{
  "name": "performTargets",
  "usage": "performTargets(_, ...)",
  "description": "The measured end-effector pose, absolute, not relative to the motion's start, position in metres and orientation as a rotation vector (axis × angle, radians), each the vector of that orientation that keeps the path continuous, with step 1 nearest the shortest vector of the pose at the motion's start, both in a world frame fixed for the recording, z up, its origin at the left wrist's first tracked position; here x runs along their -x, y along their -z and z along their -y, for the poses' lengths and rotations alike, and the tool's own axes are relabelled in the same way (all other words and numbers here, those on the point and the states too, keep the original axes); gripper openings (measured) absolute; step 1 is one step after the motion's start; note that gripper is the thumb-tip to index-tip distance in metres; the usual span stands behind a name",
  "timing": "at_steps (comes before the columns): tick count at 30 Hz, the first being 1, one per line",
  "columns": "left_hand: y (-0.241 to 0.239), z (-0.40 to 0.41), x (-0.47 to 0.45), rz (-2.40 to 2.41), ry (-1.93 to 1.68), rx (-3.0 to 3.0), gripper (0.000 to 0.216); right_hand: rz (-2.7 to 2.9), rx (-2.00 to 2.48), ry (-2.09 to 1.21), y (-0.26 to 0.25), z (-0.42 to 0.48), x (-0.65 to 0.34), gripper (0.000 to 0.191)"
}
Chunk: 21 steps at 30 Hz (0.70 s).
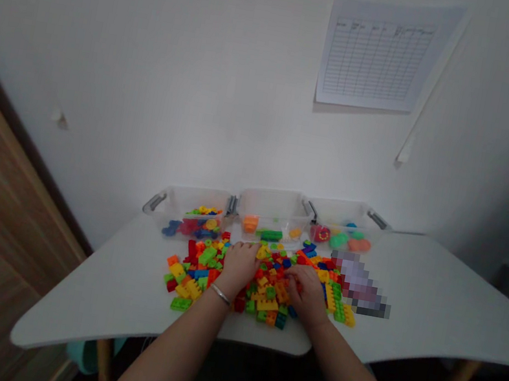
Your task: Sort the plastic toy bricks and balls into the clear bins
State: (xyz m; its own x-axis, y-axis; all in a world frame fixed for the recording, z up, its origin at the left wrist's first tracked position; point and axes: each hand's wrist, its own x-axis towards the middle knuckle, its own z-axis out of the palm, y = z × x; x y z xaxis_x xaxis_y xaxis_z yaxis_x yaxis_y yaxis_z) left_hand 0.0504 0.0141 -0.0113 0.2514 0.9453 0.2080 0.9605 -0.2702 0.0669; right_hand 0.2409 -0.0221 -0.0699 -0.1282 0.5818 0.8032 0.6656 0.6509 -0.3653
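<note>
A wide heap of toy building bricks [266, 305] in red, yellow, green, orange and blue lies on the white table. My left hand [239, 269], with a bangle [220, 294] at the wrist, reaches into the heap's middle. Its fingers curl downward beside a yellow brick [263, 252], and their tips are hidden. To the right, my right hand [309, 292] rests low over the bricks with thumb and fingers bent together. What either hand holds, if anything, is too small or covered to make out.
Three clear plastic bins stand along the wall: a left bin [159, 213] with mixed coloured pieces, a middle bin [272, 203] with a few bricks, a right bin [340, 209] with round pieces. A blurred-out object [360, 287] lies right of the heap. A printed chart [376, 61] hangs above.
</note>
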Motion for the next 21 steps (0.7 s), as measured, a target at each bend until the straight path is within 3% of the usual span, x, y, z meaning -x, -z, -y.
performTargets(21, 0.000, -0.034, -0.063, 1.897, 0.282, 2.448, 0.031, 1.813, 1.001, 0.072, 0.069, 0.022, -0.242, 0.017)
